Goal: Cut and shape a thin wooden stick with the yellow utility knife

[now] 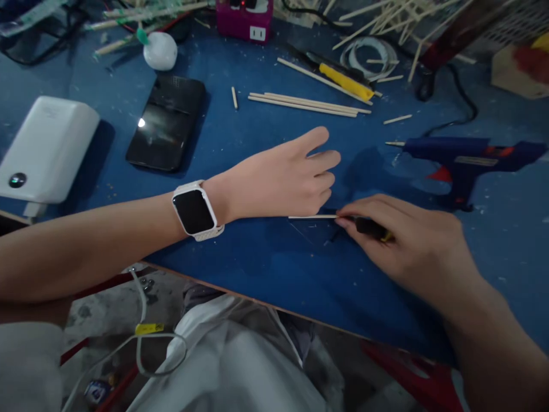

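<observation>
A short, thin wooden stick [312, 217] lies near the front of the blue table. My right hand [412, 246] pinches its right end between thumb and forefinger. Inside the same hand is a black tool with a bit of yellow [371, 228]; fingers cover most of it, and its kind does not show. My left hand [287, 180] is palm down just above the stick, its side against or very close to the stick's left part. Its fingers are bent but apart, with nothing visible in them; the palm side is hidden. A white smartwatch [195, 212] is on the left wrist.
A blue glue gun [450, 157] lies right, nozzle pointing left. Behind my hands are several wooden sticks [306, 105] and a yellow-and-black cutter [345, 81]. A black phone [167, 123] and white power bank [49, 149] lie left. The table's edge [257, 300] runs before my lap.
</observation>
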A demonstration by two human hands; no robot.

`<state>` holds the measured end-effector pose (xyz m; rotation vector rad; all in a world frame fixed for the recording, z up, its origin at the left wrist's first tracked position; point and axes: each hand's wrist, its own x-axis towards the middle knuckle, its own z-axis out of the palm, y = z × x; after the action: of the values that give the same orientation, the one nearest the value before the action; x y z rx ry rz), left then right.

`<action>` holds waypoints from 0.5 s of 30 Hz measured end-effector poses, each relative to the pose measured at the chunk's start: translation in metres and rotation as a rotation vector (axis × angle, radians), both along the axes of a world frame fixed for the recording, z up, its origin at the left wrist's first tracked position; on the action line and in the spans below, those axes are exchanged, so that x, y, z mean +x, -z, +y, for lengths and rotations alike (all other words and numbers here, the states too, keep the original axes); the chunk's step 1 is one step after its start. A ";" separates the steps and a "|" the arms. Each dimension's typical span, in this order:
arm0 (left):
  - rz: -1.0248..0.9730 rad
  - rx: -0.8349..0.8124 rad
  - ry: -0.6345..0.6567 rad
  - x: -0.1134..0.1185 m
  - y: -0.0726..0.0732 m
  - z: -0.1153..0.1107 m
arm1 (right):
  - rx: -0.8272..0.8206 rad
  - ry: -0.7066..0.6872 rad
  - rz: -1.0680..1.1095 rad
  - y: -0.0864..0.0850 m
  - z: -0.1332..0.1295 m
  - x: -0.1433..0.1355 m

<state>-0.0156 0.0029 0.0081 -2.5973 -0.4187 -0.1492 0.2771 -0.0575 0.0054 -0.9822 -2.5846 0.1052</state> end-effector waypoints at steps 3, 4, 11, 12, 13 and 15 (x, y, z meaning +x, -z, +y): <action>-0.050 0.031 0.021 -0.004 0.005 0.001 | -0.002 -0.003 -0.001 0.002 0.001 0.001; -0.079 0.028 0.030 -0.005 0.007 0.001 | -0.002 -0.001 -0.004 0.003 0.002 0.001; -0.187 -0.088 0.030 -0.008 0.012 0.001 | 0.004 -0.022 0.001 0.006 0.006 0.003; -0.191 -0.114 0.028 -0.008 0.012 0.002 | 0.005 -0.016 0.005 0.006 0.006 0.003; -0.189 -0.134 0.026 -0.008 0.012 0.002 | 0.001 -0.006 0.008 0.006 0.006 0.004; -0.167 -0.130 0.026 -0.008 0.011 0.002 | -0.010 0.012 0.004 0.006 0.006 0.005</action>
<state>-0.0237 0.0051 -0.0032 -2.7295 -0.4685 -0.3611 0.2817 -0.0517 -0.0011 -0.9997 -2.5762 0.1170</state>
